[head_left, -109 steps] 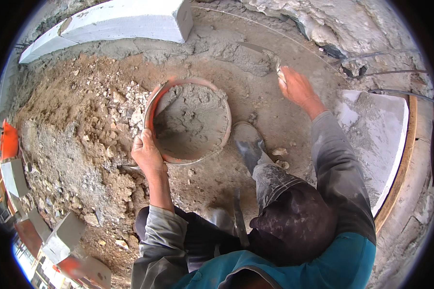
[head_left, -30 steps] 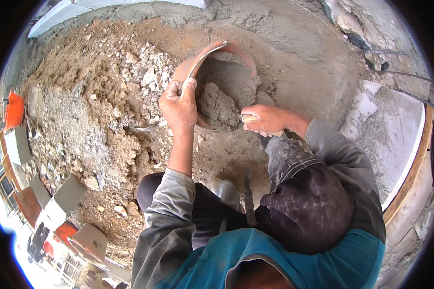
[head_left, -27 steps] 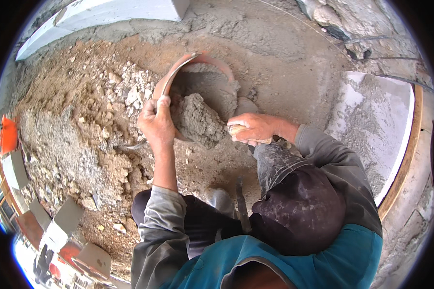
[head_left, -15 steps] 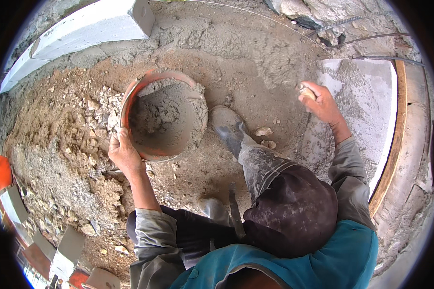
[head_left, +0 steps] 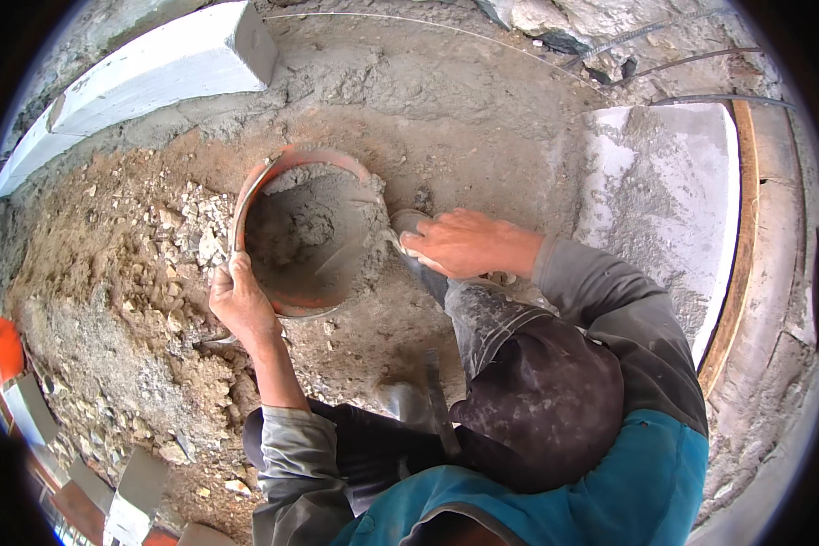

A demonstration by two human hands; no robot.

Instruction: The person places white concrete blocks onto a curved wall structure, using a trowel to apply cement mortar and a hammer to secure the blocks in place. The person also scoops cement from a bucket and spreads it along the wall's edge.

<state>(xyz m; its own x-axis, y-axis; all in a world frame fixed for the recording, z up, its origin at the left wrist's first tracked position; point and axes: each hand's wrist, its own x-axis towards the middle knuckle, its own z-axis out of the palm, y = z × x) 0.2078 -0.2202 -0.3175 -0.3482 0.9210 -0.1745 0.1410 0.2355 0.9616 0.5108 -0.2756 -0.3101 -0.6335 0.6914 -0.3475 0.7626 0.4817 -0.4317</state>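
An orange bucket [head_left: 302, 156] stands on the ground before me, with wet grey mortar [head_left: 291, 214] inside and smeared over its right rim. My left hand [head_left: 247, 305] is closed on the bucket's handle along its left rim. At the opposite side, my right hand [head_left: 469, 244] is closed round the handle of a trowel; the fingers hide most of the grip. The trowel's mortar-coated blade [head_left: 338, 257] reaches over the rim into the bucket, hard to tell from the mortar around it.
White blocks [head_left: 168, 68] lie in a row at the far left, along a mortar bed [head_left: 409, 86] under a stretched string [head_left: 428, 25]. A mortar-smeared pale slab [head_left: 669, 191] edged by a wooden strip [head_left: 746, 209] is at right. Rubble [head_left: 187, 227] lies left; steel bars [head_left: 692, 62] stick out far right.
My right hand has swung left with the trowel, from above the ground near the slab to the bucket's right rim. The blade is now inside the bucket. My left hand keeps its hold.
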